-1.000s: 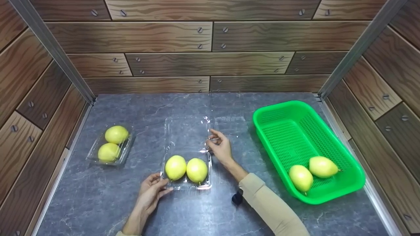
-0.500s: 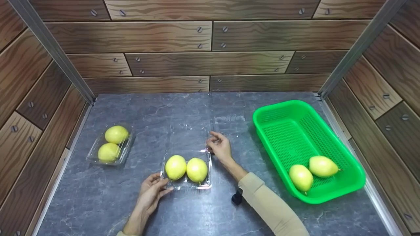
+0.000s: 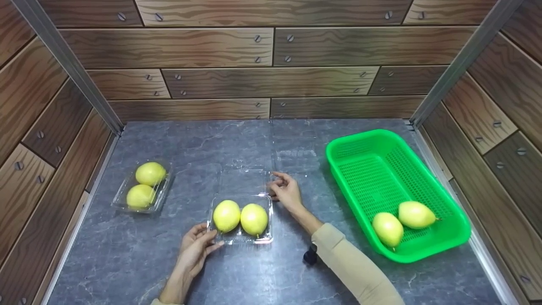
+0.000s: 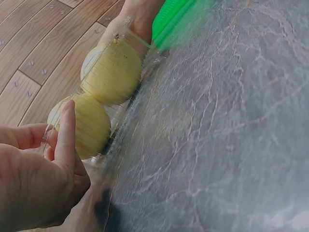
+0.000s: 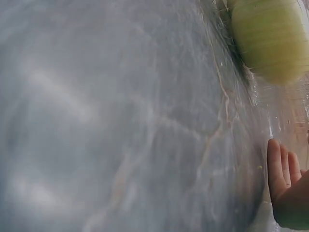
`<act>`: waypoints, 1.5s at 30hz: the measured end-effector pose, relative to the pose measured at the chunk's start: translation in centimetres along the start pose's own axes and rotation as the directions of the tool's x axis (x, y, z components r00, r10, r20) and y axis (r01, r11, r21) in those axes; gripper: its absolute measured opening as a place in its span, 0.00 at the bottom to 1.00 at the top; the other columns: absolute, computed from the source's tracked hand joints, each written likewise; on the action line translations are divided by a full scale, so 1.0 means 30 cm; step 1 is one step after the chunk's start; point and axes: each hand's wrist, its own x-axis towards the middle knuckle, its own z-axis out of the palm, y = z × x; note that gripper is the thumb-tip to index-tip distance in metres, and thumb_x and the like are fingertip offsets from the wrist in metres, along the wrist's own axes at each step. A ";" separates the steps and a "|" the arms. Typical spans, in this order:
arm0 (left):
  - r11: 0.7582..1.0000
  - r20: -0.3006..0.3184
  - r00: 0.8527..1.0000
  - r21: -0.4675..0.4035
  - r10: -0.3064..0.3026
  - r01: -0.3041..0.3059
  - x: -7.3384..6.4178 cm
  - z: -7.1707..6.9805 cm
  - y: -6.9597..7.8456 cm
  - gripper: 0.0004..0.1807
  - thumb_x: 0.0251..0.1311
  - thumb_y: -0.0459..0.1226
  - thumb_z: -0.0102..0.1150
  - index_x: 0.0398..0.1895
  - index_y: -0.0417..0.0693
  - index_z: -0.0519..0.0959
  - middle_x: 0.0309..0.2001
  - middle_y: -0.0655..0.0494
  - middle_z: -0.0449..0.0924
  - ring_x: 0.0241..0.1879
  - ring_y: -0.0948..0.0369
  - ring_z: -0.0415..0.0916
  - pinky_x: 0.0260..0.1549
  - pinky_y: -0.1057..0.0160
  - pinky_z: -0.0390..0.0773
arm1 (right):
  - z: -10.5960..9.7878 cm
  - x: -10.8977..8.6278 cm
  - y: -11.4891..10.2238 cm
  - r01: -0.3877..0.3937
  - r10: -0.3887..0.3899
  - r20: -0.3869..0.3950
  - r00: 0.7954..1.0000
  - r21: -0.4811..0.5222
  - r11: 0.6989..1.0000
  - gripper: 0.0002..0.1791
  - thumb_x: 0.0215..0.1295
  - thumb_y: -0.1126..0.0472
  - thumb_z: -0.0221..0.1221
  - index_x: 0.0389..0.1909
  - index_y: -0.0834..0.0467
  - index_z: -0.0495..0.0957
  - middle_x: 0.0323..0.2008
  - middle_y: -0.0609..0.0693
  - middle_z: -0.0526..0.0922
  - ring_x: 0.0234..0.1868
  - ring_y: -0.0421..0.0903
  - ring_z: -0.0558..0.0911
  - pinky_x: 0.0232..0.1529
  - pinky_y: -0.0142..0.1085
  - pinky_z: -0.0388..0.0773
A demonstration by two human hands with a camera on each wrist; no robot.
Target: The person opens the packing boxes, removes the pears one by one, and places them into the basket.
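Two yellow pears (image 3: 226, 216) sit side by side in a clear plastic clamshell box (image 3: 263, 240) at mid-table. Its transparent lid (image 3: 243, 182) tilts up from the hinge on the far side. My left hand (image 3: 196, 249) grips the box's near left corner; in the left wrist view, thumb and fingers pinch its plastic edge beside the pears (image 4: 113, 72). At the lid's right edge, my right hand (image 3: 287, 192) holds the plastic between thumb and bent fingers. The right wrist view catches only part of that hand (image 5: 287, 183), and the exact contact is hard to see.
A second clear box (image 3: 159, 203) with two pears stands at the left. The green basket (image 3: 338, 173) on the right holds two more pears (image 3: 388, 229). Other clear plastic (image 3: 296, 155) lies behind my right hand. Wood-patterned walls (image 3: 271, 82) enclose the table's back and sides.
The lid has swung up from lying nearly flat, its far edge coming nearer. My right hand has shifted slightly toward me; the left hand and the boxed pears have stayed put.
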 end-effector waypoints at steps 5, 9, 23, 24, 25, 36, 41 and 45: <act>1.000 -0.003 1.000 0.000 0.002 -0.002 0.000 0.001 0.000 0.24 0.68 0.24 0.58 0.63 0.31 0.61 0.39 0.56 0.73 0.32 0.65 0.73 0.41 0.63 0.93 | -0.026 -0.014 -0.013 0.054 -0.055 -0.010 0.998 -0.062 0.997 0.24 0.63 0.72 0.62 0.62 0.71 0.77 0.35 0.55 0.84 0.22 0.36 0.79 0.21 0.27 0.84; 1.000 0.006 1.000 0.004 0.007 -0.007 -0.001 -0.002 -0.001 0.25 0.68 0.24 0.58 0.64 0.31 0.60 0.40 0.55 0.73 0.32 0.65 0.73 0.42 0.62 0.93 | -0.047 -0.024 -0.033 0.133 -0.135 -0.006 0.991 -0.136 0.982 0.23 0.63 0.69 0.67 0.59 0.71 0.79 0.37 0.62 0.86 0.20 0.36 0.78 0.19 0.33 0.84; 1.000 0.011 1.000 -0.023 0.016 -0.016 -0.004 -0.001 -0.004 0.24 0.67 0.24 0.60 0.62 0.32 0.62 0.41 0.52 0.75 0.32 0.65 0.75 0.41 0.62 0.93 | -0.096 -0.083 -0.163 0.226 -0.200 0.113 0.973 -0.310 0.923 0.28 0.60 0.59 0.73 0.59 0.66 0.80 0.47 0.67 0.85 0.42 0.61 0.87 0.45 0.41 0.88; 1.000 0.013 1.000 -0.025 0.016 -0.016 -0.004 -0.001 -0.004 0.24 0.67 0.24 0.60 0.61 0.32 0.62 0.41 0.52 0.75 0.31 0.65 0.75 0.41 0.62 0.93 | -0.099 -0.088 -0.173 0.228 -0.198 0.123 0.972 -0.320 0.920 0.28 0.60 0.59 0.73 0.60 0.65 0.80 0.48 0.67 0.85 0.43 0.62 0.87 0.45 0.42 0.88; 0.999 0.013 1.000 -0.028 0.016 -0.016 -0.004 -0.002 -0.005 0.24 0.66 0.24 0.60 0.61 0.32 0.62 0.41 0.52 0.75 0.31 0.65 0.75 0.41 0.62 0.93 | -0.102 -0.093 -0.183 0.233 -0.199 0.135 0.971 -0.328 0.916 0.28 0.60 0.58 0.73 0.60 0.65 0.80 0.49 0.68 0.84 0.43 0.62 0.87 0.46 0.44 0.89; 0.999 0.018 1.000 -0.031 0.017 -0.016 -0.002 -0.003 -0.003 0.22 0.65 0.22 0.59 0.59 0.33 0.63 0.40 0.54 0.76 0.32 0.64 0.76 0.41 0.62 0.93 | -0.108 -0.143 -0.274 0.288 -0.190 0.246 0.951 -0.467 0.836 0.32 0.57 0.54 0.76 0.62 0.59 0.80 0.54 0.63 0.83 0.51 0.63 0.85 0.53 0.56 0.87; 1.000 0.020 1.000 -0.008 0.010 -0.010 -0.005 -0.003 -0.001 0.24 0.67 0.24 0.59 0.61 0.33 0.61 0.40 0.56 0.74 0.31 0.65 0.75 0.41 0.63 0.93 | -0.090 -0.170 -0.294 0.297 -0.136 0.322 0.937 -0.527 0.796 0.35 0.56 0.52 0.76 0.64 0.55 0.78 0.58 0.59 0.81 0.55 0.60 0.83 0.54 0.52 0.87; 1.000 0.012 1.000 0.001 0.001 -0.001 -0.003 0.000 0.000 0.24 0.67 0.25 0.60 0.61 0.34 0.61 0.40 0.56 0.73 0.32 0.65 0.75 0.41 0.63 0.93 | -0.073 -0.195 -0.300 0.310 -0.103 0.376 0.921 -0.547 0.778 0.36 0.56 0.50 0.75 0.66 0.55 0.77 0.60 0.57 0.80 0.58 0.58 0.81 0.55 0.51 0.86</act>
